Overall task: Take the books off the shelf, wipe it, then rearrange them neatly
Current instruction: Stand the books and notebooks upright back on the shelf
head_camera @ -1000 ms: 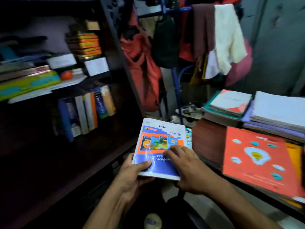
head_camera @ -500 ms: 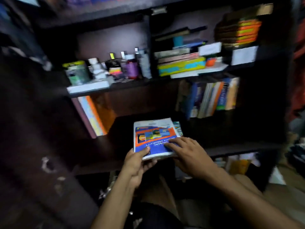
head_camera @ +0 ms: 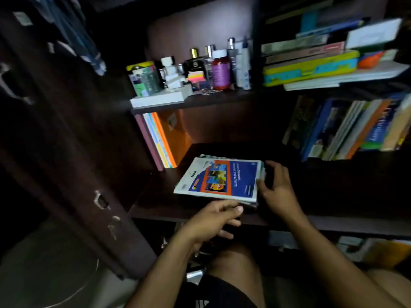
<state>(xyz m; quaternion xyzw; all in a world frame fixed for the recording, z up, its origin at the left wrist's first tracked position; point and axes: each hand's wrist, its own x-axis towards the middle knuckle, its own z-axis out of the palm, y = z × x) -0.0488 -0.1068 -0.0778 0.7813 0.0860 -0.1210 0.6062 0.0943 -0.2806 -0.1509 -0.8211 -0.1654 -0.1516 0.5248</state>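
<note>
A thin stack of books [head_camera: 222, 176], the top one with a blue and orange cover, lies flat on the dark wooden shelf [head_camera: 333, 187], turned sideways. My right hand [head_camera: 280, 190] grips the stack's right edge, thumb in front and fingers curled behind it. My left hand [head_camera: 211, 223] is at the stack's front right corner, its thumb touching the edge and its fingers relaxed below the shelf lip. A few thin books [head_camera: 160, 138] lean upright at the shelf's left wall. A row of upright books [head_camera: 351, 127] fills the right end.
The shelf above carries bottles and jars [head_camera: 220, 70] and a white box [head_camera: 160, 98], with flat-stacked books [head_camera: 311, 65] to the right. A dark cupboard door [head_camera: 77, 174] stands open at the left. My knee [head_camera: 233, 263] is below the shelf.
My view swung from the table to the shelf. The stack went from my hands onto the shelf and was turned sideways. My right hand moved to its right edge.
</note>
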